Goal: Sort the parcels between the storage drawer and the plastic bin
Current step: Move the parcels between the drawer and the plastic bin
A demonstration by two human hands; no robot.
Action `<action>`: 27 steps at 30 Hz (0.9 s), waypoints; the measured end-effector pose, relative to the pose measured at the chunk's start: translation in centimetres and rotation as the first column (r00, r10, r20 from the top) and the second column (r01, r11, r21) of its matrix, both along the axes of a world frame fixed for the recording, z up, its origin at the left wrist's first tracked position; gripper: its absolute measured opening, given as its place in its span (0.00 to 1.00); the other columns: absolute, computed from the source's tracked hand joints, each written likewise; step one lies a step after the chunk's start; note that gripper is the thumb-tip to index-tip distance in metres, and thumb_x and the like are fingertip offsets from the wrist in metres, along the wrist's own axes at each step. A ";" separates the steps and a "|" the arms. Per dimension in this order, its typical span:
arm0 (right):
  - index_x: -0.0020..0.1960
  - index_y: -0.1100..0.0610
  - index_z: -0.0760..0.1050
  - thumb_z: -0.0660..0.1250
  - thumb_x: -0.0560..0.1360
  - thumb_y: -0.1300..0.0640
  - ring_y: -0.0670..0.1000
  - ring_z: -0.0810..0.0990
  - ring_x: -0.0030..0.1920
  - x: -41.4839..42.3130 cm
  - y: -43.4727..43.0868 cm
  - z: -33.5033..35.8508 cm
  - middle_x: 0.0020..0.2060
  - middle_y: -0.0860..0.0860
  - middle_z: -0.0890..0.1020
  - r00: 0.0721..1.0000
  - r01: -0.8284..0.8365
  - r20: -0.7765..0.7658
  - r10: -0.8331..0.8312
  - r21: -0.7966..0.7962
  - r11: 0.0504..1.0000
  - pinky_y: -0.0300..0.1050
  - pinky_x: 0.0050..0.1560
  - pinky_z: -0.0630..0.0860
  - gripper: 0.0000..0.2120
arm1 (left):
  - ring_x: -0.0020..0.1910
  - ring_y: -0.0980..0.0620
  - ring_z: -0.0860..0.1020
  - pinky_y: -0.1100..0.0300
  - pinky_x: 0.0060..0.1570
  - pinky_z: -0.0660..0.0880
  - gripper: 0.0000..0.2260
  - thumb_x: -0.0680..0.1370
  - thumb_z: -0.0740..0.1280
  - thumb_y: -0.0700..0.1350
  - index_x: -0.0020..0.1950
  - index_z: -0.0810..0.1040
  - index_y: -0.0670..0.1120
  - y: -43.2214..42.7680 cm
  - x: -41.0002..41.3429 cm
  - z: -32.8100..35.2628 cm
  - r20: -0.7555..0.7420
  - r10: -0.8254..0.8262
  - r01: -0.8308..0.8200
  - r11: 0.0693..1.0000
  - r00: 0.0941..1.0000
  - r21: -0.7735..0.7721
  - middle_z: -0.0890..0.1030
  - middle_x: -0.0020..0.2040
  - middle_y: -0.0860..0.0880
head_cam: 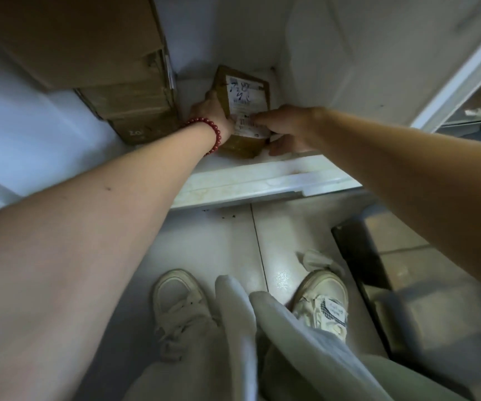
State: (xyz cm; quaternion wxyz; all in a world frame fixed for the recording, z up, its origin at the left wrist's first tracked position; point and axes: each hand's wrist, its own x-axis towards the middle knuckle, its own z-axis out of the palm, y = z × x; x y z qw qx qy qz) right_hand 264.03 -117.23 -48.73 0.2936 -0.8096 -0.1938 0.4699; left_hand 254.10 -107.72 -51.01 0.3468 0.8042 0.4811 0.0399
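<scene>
Brown cardboard parcel (246, 110), white shipping label (243, 92) facing up, lies inside the white storage drawer (262, 180), toward the back corner.

Head view, the only view:
- Left hand (213, 111), red bead bracelet (211, 127) at the wrist, is curled round the parcel's left edge. Right hand (285, 125) pinches the near right corner, fingers on top of the label and thumb below. Both hands are closed on the same parcel.
- Two-handed hold, one hand per side. My judgement: this keeps the box level and the label readable while I decide where it belongs.
- I cannot tell whether the parcel's underside rests on the drawer floor or is just clear of it.
- Stacked cartons (135, 105) fill the drawer's left side, just beside my left hand. The free space is on the right, which is probably why this parcel sits there.
- I stand close against the drawer front, shoes (175, 299) on the pale floor tiles (233, 241), so both arms reach straight in.
- A dark-rimmed container (355, 256) sits on the floor to my right. It may be the plastic bin, but I cannot confirm that.

Step in hand: sorting this one parcel.
</scene>
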 end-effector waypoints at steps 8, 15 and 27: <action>0.70 0.58 0.67 0.67 0.77 0.52 0.55 0.75 0.62 -1.8 -2.7 4.0 0.63 0.54 0.76 0.995 0.091 -0.050 -0.083 0.203 0.975 0.51 0.59 0.72 0.24 | 0.68 0.43 0.70 0.54 0.66 0.68 0.29 0.80 0.63 0.48 0.78 0.53 0.49 -2.8 -1.6 6.9 0.072 -0.017 0.014 0.999 0.997 0.046 0.69 0.71 0.43; 0.66 0.59 0.70 0.66 0.78 0.53 0.46 0.74 0.38 -3.7 -6.0 6.0 0.54 0.53 0.79 0.970 0.227 0.013 -0.244 0.325 0.918 0.37 0.34 0.71 0.19 | 0.64 0.42 0.72 0.55 0.61 0.70 0.30 0.80 0.61 0.50 0.78 0.50 0.51 -7.5 -3.9 11.8 0.087 0.001 -0.008 0.996 0.996 0.085 0.66 0.71 0.42; 0.70 0.53 0.67 0.69 0.63 0.41 0.57 0.78 0.58 -10.8 -14.6 7.2 0.64 0.56 0.73 0.914 0.378 -0.039 -0.403 0.441 0.814 0.53 0.60 0.74 0.38 | 0.62 0.45 0.74 0.58 0.59 0.70 0.26 0.79 0.63 0.49 0.75 0.58 0.49 -15.9 -9.6 15.5 0.116 0.053 -0.052 0.999 0.992 -0.007 0.72 0.67 0.44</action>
